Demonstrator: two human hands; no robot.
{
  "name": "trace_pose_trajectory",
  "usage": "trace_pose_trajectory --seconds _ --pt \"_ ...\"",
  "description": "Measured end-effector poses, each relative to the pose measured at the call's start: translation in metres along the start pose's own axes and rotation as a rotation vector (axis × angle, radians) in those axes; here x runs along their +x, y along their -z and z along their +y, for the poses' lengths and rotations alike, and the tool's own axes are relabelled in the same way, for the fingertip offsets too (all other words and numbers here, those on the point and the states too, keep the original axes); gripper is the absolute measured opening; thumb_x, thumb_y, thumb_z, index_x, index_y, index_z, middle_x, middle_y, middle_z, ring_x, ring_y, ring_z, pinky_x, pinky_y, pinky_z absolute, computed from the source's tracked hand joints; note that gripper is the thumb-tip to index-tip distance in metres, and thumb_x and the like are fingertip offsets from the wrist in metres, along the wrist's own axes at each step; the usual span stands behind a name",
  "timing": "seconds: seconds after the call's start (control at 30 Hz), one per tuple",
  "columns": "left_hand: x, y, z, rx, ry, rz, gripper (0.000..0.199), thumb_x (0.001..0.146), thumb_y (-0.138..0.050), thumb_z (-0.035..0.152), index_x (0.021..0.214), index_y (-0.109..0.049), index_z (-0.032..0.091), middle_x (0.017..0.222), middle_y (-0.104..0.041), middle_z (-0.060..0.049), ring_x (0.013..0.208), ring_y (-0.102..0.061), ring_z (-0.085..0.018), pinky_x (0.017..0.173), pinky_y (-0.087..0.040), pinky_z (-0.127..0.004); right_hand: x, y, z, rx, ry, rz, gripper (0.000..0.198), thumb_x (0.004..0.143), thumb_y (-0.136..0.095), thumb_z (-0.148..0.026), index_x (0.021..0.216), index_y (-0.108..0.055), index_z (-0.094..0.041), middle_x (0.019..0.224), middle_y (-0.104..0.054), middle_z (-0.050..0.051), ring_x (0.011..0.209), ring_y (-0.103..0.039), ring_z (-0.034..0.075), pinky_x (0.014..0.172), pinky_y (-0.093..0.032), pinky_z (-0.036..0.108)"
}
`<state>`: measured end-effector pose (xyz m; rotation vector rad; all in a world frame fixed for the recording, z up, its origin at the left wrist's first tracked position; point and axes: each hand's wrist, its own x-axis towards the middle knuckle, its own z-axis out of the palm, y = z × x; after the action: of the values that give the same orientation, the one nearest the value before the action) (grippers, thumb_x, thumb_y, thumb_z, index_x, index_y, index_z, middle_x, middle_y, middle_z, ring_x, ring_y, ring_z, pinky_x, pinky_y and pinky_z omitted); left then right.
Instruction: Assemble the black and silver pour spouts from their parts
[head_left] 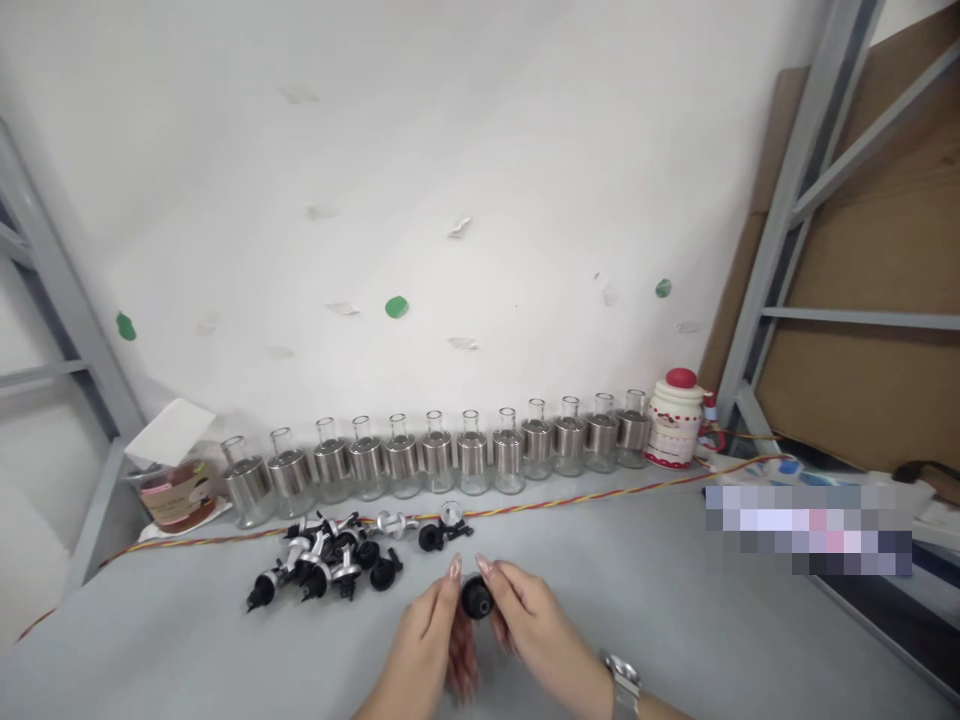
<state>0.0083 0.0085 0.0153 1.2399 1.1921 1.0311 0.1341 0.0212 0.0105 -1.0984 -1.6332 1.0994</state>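
Near the front of the grey table, my left hand [429, 628] and my right hand [536, 615] meet around a black bottle pourer [477, 597]. Its round black end faces up toward me. The right thumb and fingers close on its right side. My left thumb lies along its left edge, while the left fingers, blurred, curl below it. Whatever part of the pourer is under the hands is hidden. Beyond them lies a loose pourer [431, 538] with a black cap. To the left is a heap of silver and black pourers [319, 560].
Glass bottles with steel sleeves [472, 455] stand in a row along the wall. A white jar with a red lid [673, 425] ends the row at right; a brown tub [180, 497] sits at left. A twisted red-yellow cord [559, 502] crosses the table [637, 570].
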Motion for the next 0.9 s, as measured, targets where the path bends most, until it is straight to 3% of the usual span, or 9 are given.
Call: trace_pose_trajectory --seconds 0.2,0.37,0.5,0.6,0.7,0.8,0.9 --pt "0.009 0.003 -0.006 -0.057 0.050 -0.034 0.045 0.075 -0.037 0.058 0.084 -0.049 0.015 0.046 -0.064 -0.002 0.037 -0.060 -0.018 0.032 -0.043 -0.021 -0.004 0.010 -0.012 -0.273 0.188 -0.011 0.036 0.089 -0.029 -0.036 0.061 -0.044 -0.018 0.060 -0.047 -0.003 0.060 -0.045 0.011 0.058 -0.034 0.021" --pt "0.014 0.005 -0.007 -0.274 0.146 -0.029 0.037 0.069 -0.051 0.054 0.079 -0.043 0.018 0.054 -0.064 0.001 0.049 -0.065 -0.020 0.043 -0.050 -0.026 -0.001 0.013 -0.008 -0.366 0.232 -0.044 0.034 0.090 -0.029 -0.031 0.073 -0.056 -0.020 0.069 -0.052 -0.001 0.068 -0.049 0.013 0.064 -0.035 0.022" --pt "0.017 0.007 -0.006 -0.431 0.209 0.047 0.038 0.061 -0.067 0.041 0.078 -0.040 0.020 0.064 -0.065 0.001 0.060 -0.067 -0.022 0.053 -0.052 -0.028 0.002 0.014 -0.003 -0.369 0.229 -0.066 0.032 0.089 -0.031 -0.031 0.081 -0.061 -0.022 0.069 -0.049 0.000 0.066 -0.049 0.013 0.063 -0.037 0.023" --pt "0.020 0.009 -0.007 -0.460 0.159 0.114 0.043 0.057 -0.071 0.039 0.082 -0.043 0.019 0.067 -0.065 -0.001 0.061 -0.067 -0.022 0.054 -0.052 -0.029 0.003 0.015 -0.001 -0.307 0.220 -0.070 0.026 0.088 -0.036 -0.030 0.100 -0.058 -0.025 0.074 -0.048 0.000 0.069 -0.050 0.014 0.065 -0.040 0.023" --pt "0.021 0.014 -0.006 -0.479 0.059 0.175 0.049 0.055 -0.073 0.039 0.090 -0.046 0.019 0.070 -0.063 -0.001 0.061 -0.066 -0.021 0.055 -0.053 -0.032 0.008 0.019 -0.001 -0.246 0.220 0.005 0.035 0.084 -0.043 -0.023 0.119 -0.044 -0.026 0.082 -0.048 0.001 0.076 -0.050 0.014 0.074 -0.040 0.024" --pt "0.022 0.020 -0.001 -0.485 0.015 0.226 0.048 0.054 -0.073 0.039 0.091 -0.051 0.017 0.073 -0.061 -0.001 0.062 -0.065 -0.020 0.056 -0.054 -0.033 0.018 0.024 0.002 -0.294 0.255 0.077 0.039 0.080 -0.045 -0.013 0.116 -0.044 -0.026 0.093 -0.048 0.002 0.087 -0.048 0.015 0.082 -0.037 0.026" --pt "0.022 0.023 0.005 -0.470 0.006 0.260 0.039 0.056 -0.071 0.039 0.084 -0.056 0.015 0.081 -0.060 -0.003 0.061 -0.064 -0.019 0.055 -0.054 -0.032 0.033 0.027 0.009 -0.396 0.270 0.062 0.036 0.075 -0.046 -0.006 0.104 -0.052 -0.025 0.099 -0.048 0.003 0.093 -0.046 0.016 0.083 -0.036 0.026"
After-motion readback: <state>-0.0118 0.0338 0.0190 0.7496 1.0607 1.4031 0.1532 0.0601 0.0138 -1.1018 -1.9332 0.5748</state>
